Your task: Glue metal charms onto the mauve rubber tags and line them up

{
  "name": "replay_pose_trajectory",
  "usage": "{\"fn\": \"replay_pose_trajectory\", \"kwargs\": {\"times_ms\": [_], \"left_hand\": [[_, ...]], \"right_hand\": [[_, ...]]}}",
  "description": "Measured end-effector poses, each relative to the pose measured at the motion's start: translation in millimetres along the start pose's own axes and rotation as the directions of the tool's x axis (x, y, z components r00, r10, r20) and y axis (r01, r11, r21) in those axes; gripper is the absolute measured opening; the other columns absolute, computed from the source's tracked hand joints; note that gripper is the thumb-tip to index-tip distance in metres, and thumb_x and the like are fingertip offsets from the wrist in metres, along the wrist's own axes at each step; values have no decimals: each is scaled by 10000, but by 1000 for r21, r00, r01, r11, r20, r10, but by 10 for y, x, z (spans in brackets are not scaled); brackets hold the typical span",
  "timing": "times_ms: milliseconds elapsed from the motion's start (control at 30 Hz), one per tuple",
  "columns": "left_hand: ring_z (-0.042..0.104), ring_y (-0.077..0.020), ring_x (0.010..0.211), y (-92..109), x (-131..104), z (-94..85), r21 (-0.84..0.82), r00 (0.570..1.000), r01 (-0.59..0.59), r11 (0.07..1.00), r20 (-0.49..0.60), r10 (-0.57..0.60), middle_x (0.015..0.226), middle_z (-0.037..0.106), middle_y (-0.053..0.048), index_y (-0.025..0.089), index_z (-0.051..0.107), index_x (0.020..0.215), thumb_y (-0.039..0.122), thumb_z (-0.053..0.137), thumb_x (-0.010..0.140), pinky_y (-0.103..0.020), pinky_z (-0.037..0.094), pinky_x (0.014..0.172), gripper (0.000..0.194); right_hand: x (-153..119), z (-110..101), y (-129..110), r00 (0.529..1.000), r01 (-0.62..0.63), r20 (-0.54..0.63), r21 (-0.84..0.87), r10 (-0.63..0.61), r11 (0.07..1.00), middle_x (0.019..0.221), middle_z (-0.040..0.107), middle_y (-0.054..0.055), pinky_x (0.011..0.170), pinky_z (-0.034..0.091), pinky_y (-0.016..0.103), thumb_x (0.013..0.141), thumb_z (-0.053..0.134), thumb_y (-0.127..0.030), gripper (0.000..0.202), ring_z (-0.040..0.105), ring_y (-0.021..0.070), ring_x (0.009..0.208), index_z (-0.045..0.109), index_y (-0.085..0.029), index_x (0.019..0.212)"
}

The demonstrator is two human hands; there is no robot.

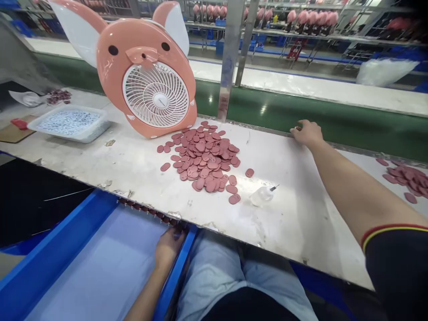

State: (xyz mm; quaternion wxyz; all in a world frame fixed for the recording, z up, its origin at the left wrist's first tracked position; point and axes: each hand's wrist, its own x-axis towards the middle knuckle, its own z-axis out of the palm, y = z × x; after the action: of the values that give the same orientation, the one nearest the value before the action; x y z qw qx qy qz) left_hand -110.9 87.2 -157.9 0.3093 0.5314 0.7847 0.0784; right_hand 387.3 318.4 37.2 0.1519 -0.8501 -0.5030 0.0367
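My left hand [170,244] is low at the right end of the blue bin, under the table's front edge, beside a row of small dark red pieces [147,211]; its fingers are curled and partly hidden. My right hand [306,133] rests at the table's far edge by the green belt, fingers bent together, and what they hold, if anything, is too small to name. A pile of flat dark pink oval pieces [207,156] lies mid-table. Right of it, a small white bottle with a needle tip [262,195] lies on its side.
A pink pig-shaped fan [150,80] stands behind the pile. At the left is a white tray [70,122] of small blue-white bits. More oval pieces [413,178] lie at the far right. A metal post [227,67] rises behind the table, and the blue bin [63,245] sits below.
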Motion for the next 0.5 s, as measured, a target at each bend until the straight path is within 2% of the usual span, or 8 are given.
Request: {"fn": "replay_pose_trajectory", "kwargs": {"times_ms": [133, 233, 267, 300, 333, 367, 433, 500], "left_hand": [[671, -117, 665, 32, -331, -272, -111, 972, -61, 992, -234, 33, 854, 772, -1, 239, 760, 872, 516, 609, 838, -210, 482, 600, 317], [654, -110, 767, 347, -596, -468, -123, 864, -194, 973, -491, 110, 916, 762, -20, 219, 748, 920, 515, 569, 876, -225, 515, 744, 349], [646, -97, 776, 522, -655, -510, -97, 809, -295, 951, -556, 194, 888, 761, -3, 227, 748, 864, 474, 628, 855, -216, 511, 781, 274], [645, -97, 772, 722, -694, -536, -7, 648, -514, 858, -658, 383, 839, 755, -3, 218, 748, 829, 368, 690, 832, -222, 507, 799, 161], [650, -96, 804, 937, -713, -548, 102, 490, -676, 730, -678, 548, 831, 750, 6, 222, 745, 848, 258, 710, 821, -229, 506, 843, 57], [647, -96, 846, 1152, -716, -548, 184, 400, -746, 640, -644, 652, 874, 749, 6, 228, 744, 925, 195, 705, 821, -233, 504, 873, 116], [626, -113, 903, 1530, -696, -530, 308, 385, -726, 615, -559, 734, 957, 744, 8, 262, 735, 1030, 265, 706, 832, -235, 497, 826, 200], [622, -145, 941, 1773, -679, -510, 386, 451, -696, 605, -420, 787, 1023, 739, 3, 287, 731, 1047, 404, 670, 849, -268, 477, 757, 238]], "right_hand": [[306, 109, 79, 993, -102, 67, 11, 101, 995, 1369, 534, 107, 1189, 484, 404, 913, 501, -510, 543, 532, 137, 1303, 532, -134, 1303], [347, 116, 131, 990, -127, 69, 31, 124, 991, 1320, 579, 88, 1158, 507, 382, 910, 531, -480, 466, 546, 131, 1280, 587, -141, 1225], [326, 102, 130, 991, -125, 60, 44, 122, 991, 1313, 585, 89, 1152, 510, 382, 902, 548, -478, 464, 549, 134, 1274, 593, -138, 1214], [284, 81, 118, 992, -118, 51, 61, 115, 991, 1307, 588, 90, 1150, 511, 380, 894, 563, -481, 469, 553, 135, 1266, 594, -136, 1210], [218, 51, 96, 994, -102, 48, 82, 98, 991, 1303, 590, 90, 1151, 512, 380, 893, 565, -483, 472, 556, 132, 1257, 590, -140, 1216], [128, 14, 67, 996, -78, 53, 108, 73, 991, 1301, 591, 90, 1146, 518, 383, 890, 568, -484, 474, 562, 125, 1240, 580, -153, 1228], [-131, -79, 10, 995, -8, 101, 172, -9, 985, 1279, 597, 82, 1121, 531, 355, 907, 500, -529, 520, 584, 122, 1206, 567, -146, 1253], [-483, -174, -9, 971, 72, 204, 246, -124, 967, 1216, 609, 64, 1055, 547, 291, 907, 360, -605, 653, 627, 121, 1137, 565, -97, 1263]]}}
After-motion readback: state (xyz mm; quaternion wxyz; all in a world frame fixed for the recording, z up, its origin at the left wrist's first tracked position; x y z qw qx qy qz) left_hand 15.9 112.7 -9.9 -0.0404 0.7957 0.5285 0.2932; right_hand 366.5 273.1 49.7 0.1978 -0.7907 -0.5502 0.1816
